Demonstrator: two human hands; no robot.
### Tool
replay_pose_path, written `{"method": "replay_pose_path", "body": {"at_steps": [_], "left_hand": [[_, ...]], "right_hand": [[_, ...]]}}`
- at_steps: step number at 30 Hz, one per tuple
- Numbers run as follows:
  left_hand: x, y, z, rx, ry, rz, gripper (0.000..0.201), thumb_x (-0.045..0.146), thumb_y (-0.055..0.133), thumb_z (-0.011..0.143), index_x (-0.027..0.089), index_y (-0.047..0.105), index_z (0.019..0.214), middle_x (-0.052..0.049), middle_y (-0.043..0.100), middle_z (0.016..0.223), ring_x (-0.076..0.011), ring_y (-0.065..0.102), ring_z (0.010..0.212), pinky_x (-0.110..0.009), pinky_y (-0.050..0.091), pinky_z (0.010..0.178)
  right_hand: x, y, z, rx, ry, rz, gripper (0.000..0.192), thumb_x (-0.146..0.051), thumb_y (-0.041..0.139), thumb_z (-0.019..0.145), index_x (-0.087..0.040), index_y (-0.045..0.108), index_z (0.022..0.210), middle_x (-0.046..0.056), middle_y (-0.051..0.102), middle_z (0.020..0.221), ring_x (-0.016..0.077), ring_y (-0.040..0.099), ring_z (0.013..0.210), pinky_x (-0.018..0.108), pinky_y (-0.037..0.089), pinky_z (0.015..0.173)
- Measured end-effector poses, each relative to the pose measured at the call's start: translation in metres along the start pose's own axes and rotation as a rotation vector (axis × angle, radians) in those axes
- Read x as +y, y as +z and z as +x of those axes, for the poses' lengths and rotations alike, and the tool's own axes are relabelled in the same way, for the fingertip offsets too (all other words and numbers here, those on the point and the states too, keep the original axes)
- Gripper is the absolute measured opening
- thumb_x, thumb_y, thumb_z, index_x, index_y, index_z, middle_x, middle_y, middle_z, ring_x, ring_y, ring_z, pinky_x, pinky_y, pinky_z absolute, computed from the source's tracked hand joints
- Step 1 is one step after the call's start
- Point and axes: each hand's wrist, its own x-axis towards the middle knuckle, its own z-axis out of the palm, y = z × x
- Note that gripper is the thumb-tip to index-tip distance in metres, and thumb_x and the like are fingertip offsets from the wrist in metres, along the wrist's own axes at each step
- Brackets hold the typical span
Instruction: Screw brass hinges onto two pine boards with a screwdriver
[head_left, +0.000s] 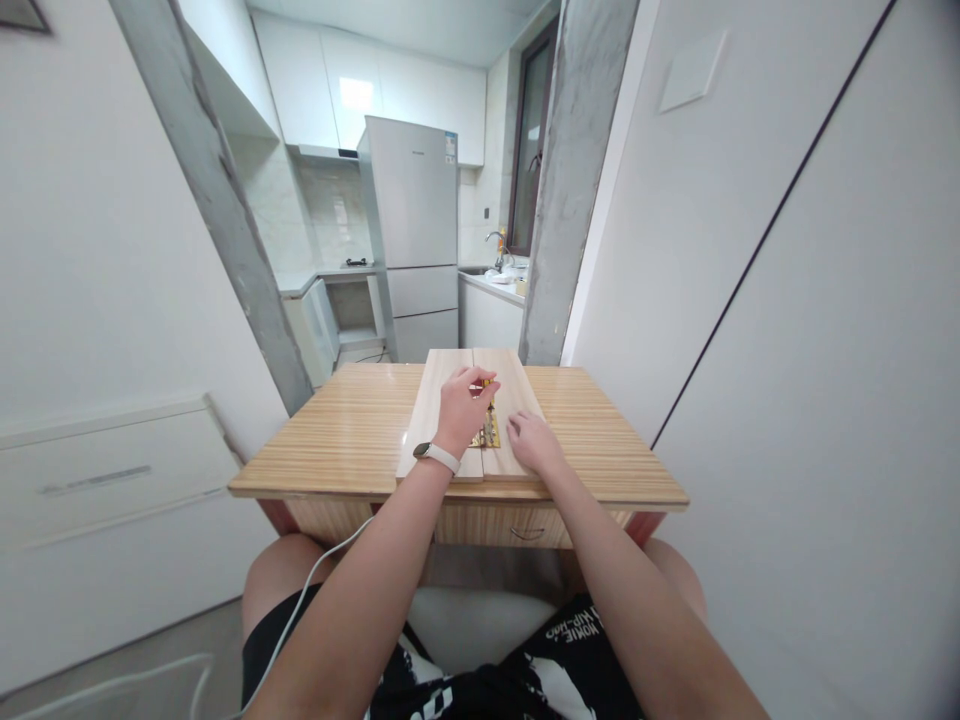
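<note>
While the two wooden boards lay side by side in the middle of the worktop, a brass hinge sat across the seam between them. The left hand, a white band at its wrist, hovered over that seam with its grip pinched on something small and yellowish at the hinge's far end. The right hand rested flat on the right board, fingers spread, just beside the hinge.
</note>
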Motion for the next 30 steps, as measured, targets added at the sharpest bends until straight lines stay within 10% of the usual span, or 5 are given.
{"method": "replay_pose_path", "body": {"at_steps": [30], "left_hand": [[0.0021, 0.0001, -0.0023, -0.049, -0.005, 0.024, 0.016, 0.027, 0.081, 0.089, 0.023, 0.078, 0.104, -0.005, 0.079, 0.102, -0.0180, 0.076, 0.087, -0.033, 0.068, 0.077]], "right_hand": [[-0.0014, -0.0032, -0.0001, -0.031, 0.017, -0.008, 0.036, -0.036, 0.044, 0.108, -0.022, 0.071, 0.127, 0.012, 0.069, 0.131, 0.0237, 0.057, 0.127, 0.032, 0.037, 0.112]]}}
